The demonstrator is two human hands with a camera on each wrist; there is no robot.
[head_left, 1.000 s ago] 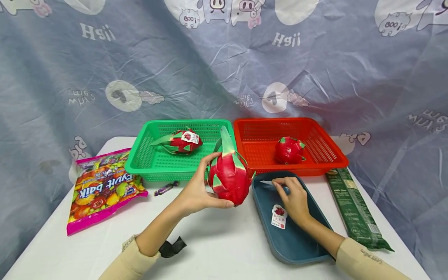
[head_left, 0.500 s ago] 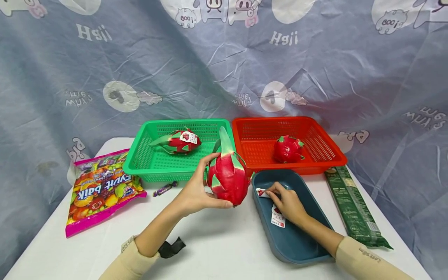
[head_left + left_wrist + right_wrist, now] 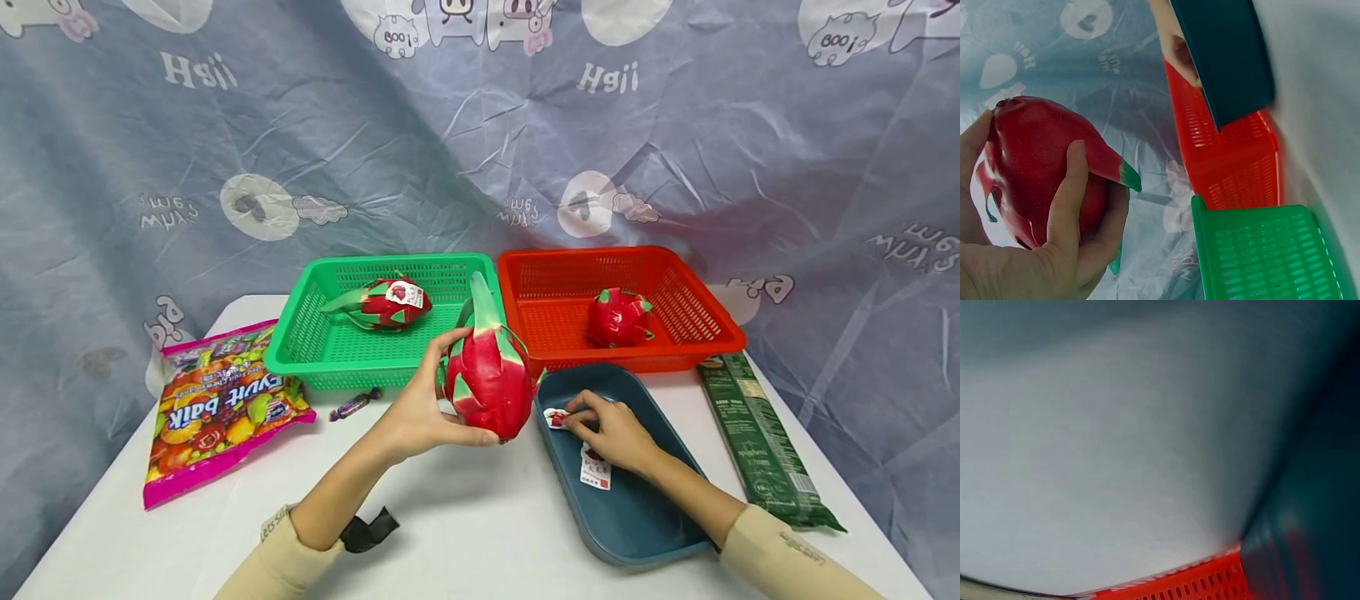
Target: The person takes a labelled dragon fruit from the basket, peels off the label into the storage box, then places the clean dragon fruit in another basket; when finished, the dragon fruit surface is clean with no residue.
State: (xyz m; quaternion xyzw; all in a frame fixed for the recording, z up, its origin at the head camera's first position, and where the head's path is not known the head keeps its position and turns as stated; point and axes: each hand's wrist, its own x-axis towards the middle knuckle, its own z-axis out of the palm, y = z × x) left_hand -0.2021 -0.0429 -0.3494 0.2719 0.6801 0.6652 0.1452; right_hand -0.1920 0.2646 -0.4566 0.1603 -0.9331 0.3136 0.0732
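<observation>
My left hand point(image 3: 420, 414) grips a dragon fruit point(image 3: 491, 383) above the table, its green leaf tip pointing up. In the left wrist view, the fingers wrap round the red fruit point(image 3: 1047, 162). Inside the dark blue tray point(image 3: 637, 533), my right hand point(image 3: 618, 433) pinches a small white sticker point(image 3: 556, 417) with a dragon fruit picture on it. Another sticker point(image 3: 595, 471) lies on the tray floor just below that hand, partly covered by it. The right wrist view shows only the blurred tray wall point(image 3: 1316, 519) and the red basket point(image 3: 1191, 584); the hand is hidden there.
A green basket point(image 3: 382, 379) holds a dragon fruit with a sticker point(image 3: 386, 302). The red basket beside it holds another dragon fruit point(image 3: 619, 317). A candy bag point(image 3: 221, 412), a wrapped candy point(image 3: 356, 404), a black strip point(image 3: 370, 531) and a green spaghetti packet point(image 3: 765, 450) lie on the table.
The right hand has moved slightly down and left within the tray, and the sticker it pinches has turned its printed side up. The left hand and its dragon fruit stay nearly still.
</observation>
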